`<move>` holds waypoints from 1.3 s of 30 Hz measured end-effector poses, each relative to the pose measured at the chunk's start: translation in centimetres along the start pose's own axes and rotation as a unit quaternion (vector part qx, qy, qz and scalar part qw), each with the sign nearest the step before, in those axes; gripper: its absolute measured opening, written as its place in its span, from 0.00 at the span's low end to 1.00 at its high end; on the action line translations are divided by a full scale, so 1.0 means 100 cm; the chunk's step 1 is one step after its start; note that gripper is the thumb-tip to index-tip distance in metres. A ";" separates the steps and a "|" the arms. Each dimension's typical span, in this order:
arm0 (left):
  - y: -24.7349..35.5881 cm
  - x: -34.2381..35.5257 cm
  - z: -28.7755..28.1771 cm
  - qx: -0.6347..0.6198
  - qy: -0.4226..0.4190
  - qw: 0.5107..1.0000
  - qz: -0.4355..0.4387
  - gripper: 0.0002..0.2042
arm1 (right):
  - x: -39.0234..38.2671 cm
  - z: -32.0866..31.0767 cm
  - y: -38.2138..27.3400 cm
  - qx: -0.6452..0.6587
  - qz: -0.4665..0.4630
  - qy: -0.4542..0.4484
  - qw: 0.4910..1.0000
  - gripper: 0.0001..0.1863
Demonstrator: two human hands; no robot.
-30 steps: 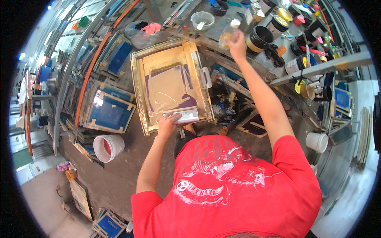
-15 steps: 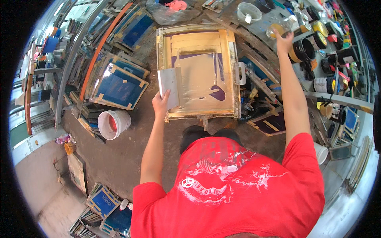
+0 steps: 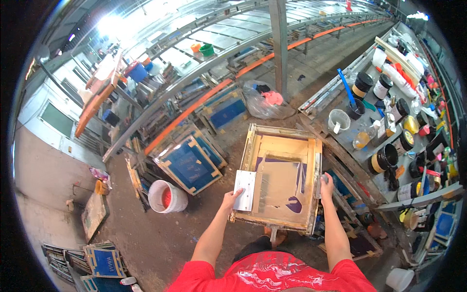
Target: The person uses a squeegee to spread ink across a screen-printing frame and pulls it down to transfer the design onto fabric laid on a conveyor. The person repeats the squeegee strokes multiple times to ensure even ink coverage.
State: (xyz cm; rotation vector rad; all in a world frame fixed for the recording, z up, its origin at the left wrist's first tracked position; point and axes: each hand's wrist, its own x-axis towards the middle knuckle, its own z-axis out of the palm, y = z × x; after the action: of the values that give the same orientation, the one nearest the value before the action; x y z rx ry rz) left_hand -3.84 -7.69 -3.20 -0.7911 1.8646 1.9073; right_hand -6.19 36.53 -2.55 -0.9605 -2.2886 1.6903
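Note:
A wooden silk-screen frame (image 3: 317, 160), with brown tape and a tan mesh showing purple patches, is in front of my body. Across its left rim lies a flat silver metal plate (image 3: 244, 190). My left hand (image 3: 230, 199) is closed on that plate's outer edge, thumb on top and the other fingers hidden beneath. My right hand (image 3: 327, 188) is closed round the handle on the frame's right side, most of which the fingers cover. Below the frame's near edge, a small metal bracket (image 3: 274, 233) sticks out toward me.
On the right, a bench (image 3: 346, 142) carries paint pots, a clear bottle (image 3: 361, 140) and a white tub (image 3: 339, 120). A white bucket (image 3: 176, 202) with red inside stands on the floor at left, near leaning blue screens (image 3: 188, 164). A metal post (image 3: 279, 53) rises ahead.
My right hand has come back from the bottle on the bench to the frame's right handle. My left hand stays on the plate. The view has tilted up, showing more of the room ahead.

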 end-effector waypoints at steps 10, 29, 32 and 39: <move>0.086 -0.050 -0.155 0.011 0.134 0.987 0.092 0.24 | -0.070 0.132 -0.024 0.179 0.005 -0.120 0.977 0.18; 0.482 0.088 -0.179 -0.003 -0.009 0.980 0.199 0.25 | 0.017 0.171 -0.384 0.425 -0.045 -0.180 0.886 0.20; 0.521 0.163 -0.119 -0.025 -0.102 0.975 0.195 0.25 | 0.049 0.130 -0.397 0.425 -0.069 -0.116 0.895 0.13; 0.601 0.267 0.108 -0.021 -0.303 0.941 0.153 0.25 | 0.129 0.030 -0.422 0.413 -0.106 0.101 0.899 0.12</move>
State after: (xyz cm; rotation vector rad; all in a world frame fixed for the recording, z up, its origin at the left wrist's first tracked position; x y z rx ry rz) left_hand -62.80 -4.44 27.62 0.1026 1.6123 2.0600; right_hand -34.92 34.37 30.98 -0.6122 -1.2498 2.0374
